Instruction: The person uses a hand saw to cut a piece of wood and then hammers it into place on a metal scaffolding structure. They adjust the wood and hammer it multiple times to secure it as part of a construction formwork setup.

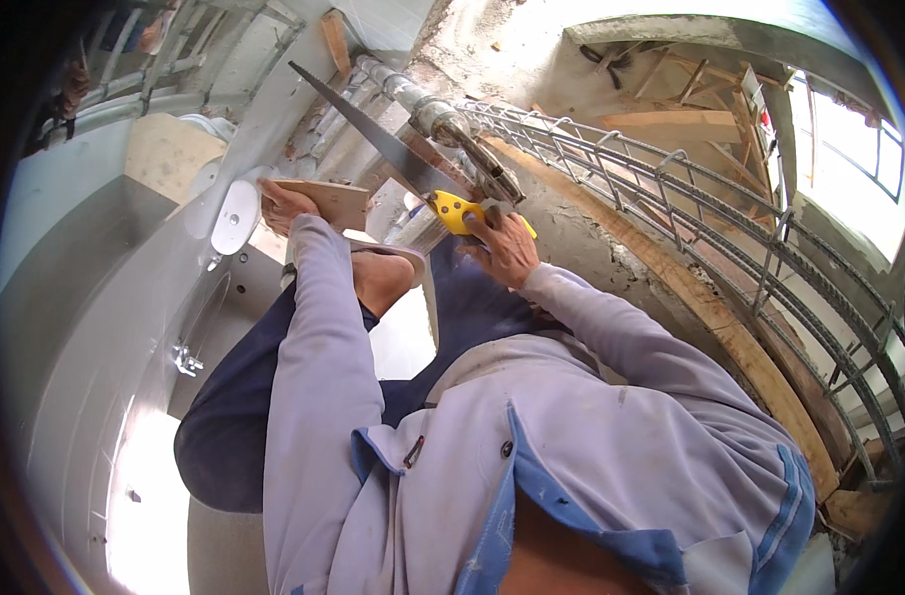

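Observation:
My right hand [507,248] is wrapped around the yellow handle of a handsaw [373,129]. Its long grey blade slants up and to the left, away from me, and stands apart from the board as far as this view shows. My left hand [284,206] grips the left end of a short, flat wooden board [332,203]. Just below the board my bare foot [383,280] is propped up, with the knee bent out to the left. A white oval disc [236,218] is right beside my left hand.
A long cage of steel reinforcing bars [671,178] runs along my right, beside a timber plank [671,278]. A grey pipe [413,99] lies ahead, past the saw. Loose timber [671,126] is at the far right. Smooth grey panels [96,327] with metal fittings [187,361] fill the left.

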`<state>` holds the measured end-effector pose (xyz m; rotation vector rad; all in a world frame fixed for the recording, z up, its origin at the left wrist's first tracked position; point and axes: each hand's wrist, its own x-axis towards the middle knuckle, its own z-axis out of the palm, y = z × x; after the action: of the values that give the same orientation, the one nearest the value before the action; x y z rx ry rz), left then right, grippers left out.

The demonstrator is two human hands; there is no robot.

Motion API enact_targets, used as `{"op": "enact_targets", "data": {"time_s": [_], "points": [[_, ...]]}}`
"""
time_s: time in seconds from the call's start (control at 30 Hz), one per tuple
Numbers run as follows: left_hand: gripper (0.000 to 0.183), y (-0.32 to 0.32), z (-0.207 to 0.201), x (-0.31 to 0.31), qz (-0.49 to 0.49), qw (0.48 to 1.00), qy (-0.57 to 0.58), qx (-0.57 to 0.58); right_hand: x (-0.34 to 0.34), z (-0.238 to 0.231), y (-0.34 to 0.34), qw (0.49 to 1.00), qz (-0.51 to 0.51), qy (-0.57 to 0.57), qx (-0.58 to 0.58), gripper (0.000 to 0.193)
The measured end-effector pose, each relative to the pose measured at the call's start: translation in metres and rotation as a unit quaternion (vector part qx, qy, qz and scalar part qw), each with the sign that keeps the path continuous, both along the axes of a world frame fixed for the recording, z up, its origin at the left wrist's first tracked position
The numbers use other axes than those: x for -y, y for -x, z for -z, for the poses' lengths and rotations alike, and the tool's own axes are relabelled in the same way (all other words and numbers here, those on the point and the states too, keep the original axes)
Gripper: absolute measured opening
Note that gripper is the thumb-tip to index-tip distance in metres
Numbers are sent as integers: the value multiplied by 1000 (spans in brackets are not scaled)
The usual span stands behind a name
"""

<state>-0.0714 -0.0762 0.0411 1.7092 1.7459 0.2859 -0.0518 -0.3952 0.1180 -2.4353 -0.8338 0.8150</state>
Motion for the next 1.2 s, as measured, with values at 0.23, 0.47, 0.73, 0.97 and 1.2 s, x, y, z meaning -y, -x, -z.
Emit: {"op": "enact_targets", "data": {"time_s": [0.23, 0.47, 0.73, 0.97, 1.2], "points": [[31, -41, -65, -13, -117, 916, 165, 347, 1, 56, 10, 992, -44, 64, 100, 40], [17, -75, -88, -11, 95, 586, 516, 617, -7, -24, 9, 998, 20, 9, 63, 57], [21, -132, -246, 114, 193, 501, 530, 657, -23, -250, -60, 902, 26, -302, 307, 52], [43, -153, -384, 228, 364, 540, 518, 555, 56, -355, -60, 817, 106, -342, 451, 43], [30, -155, -504, 286, 682, 429, 279, 522, 145, -457, -4, 749, 153, -304, 568, 38]]}}
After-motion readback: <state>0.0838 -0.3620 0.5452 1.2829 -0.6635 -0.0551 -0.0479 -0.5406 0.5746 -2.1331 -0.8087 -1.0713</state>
